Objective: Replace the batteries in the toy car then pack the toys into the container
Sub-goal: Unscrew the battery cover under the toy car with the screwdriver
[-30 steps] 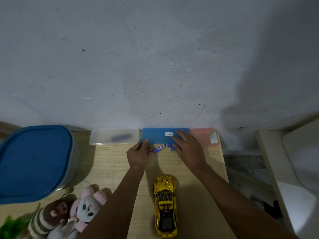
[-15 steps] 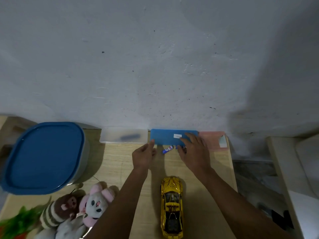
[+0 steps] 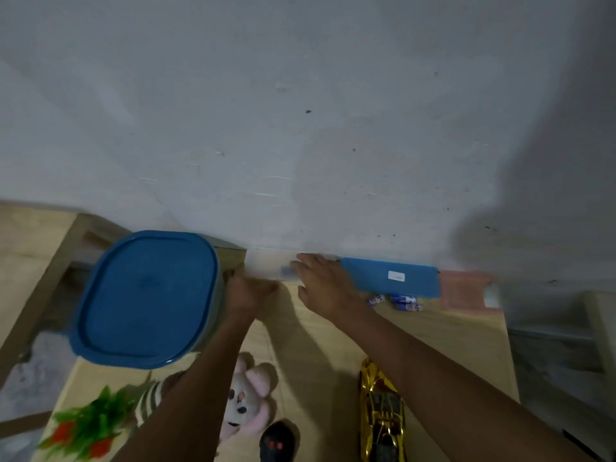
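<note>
The yellow toy car (image 3: 383, 411) lies on the wooden table (image 3: 450, 331) near the front, under my right forearm. Three small batteries (image 3: 405, 303) lie loose in front of a flat blue box (image 3: 393, 278) by the wall. Left of that is a clear plastic box (image 3: 266, 265). My right hand (image 3: 323, 285) rests on its right half with fingers straight. My left hand (image 3: 250, 291) has its fingers curled at the box's left end; blur hides the exact hold. The container with the blue lid (image 3: 146, 298) stands at the left, lid on.
A pink box (image 3: 463, 291) sits right of the blue one against the wall. A pink plush bunny (image 3: 246, 395), a striped plush (image 3: 150, 398), a green plastic plant (image 3: 90, 425) and a small black toy (image 3: 276, 441) lie at the front left. The table's right edge drops off past the pink box.
Both hands have left the blue box and the batteries and moved left to the clear box. The view has swung left and closer, so the container sits nearer the middle.
</note>
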Tool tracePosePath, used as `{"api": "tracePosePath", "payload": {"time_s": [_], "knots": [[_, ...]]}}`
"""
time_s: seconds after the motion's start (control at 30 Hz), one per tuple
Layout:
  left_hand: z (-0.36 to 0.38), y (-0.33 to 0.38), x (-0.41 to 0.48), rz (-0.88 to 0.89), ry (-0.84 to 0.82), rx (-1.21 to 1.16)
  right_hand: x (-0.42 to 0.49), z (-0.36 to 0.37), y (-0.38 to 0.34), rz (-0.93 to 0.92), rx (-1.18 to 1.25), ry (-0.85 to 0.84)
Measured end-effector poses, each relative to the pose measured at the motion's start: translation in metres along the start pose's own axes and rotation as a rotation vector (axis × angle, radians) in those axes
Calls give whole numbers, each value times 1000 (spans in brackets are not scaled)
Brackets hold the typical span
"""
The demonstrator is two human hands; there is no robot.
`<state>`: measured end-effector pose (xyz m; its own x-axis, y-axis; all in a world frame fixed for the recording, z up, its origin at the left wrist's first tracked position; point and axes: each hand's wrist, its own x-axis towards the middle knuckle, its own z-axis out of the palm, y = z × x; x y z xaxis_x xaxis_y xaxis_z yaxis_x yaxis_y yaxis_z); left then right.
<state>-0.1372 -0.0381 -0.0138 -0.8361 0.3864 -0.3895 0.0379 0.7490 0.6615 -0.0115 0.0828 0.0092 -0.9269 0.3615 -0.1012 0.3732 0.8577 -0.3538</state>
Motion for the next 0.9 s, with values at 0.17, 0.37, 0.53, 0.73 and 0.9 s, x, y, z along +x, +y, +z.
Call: {"api": "tracePosePath", "payload": {"time_s": [0.17,0.37,0.53,0.73,0.9], "knots": [[-1,-8,3,26,-31,-186,26,6,-21,59,-232,-64],[4,-18,8,8,-36,-250,35,5,-28,3,-345,-38],[5,-21,10,7,-42,-293,41,-3,-29,-61,-381,-82],[3,-22,9,-1,-81,-353,49,-15,-26,-69,-335,-145],[0,-13,0,23,-72,-285,49,-25,-15,41,-183,-80]]}}
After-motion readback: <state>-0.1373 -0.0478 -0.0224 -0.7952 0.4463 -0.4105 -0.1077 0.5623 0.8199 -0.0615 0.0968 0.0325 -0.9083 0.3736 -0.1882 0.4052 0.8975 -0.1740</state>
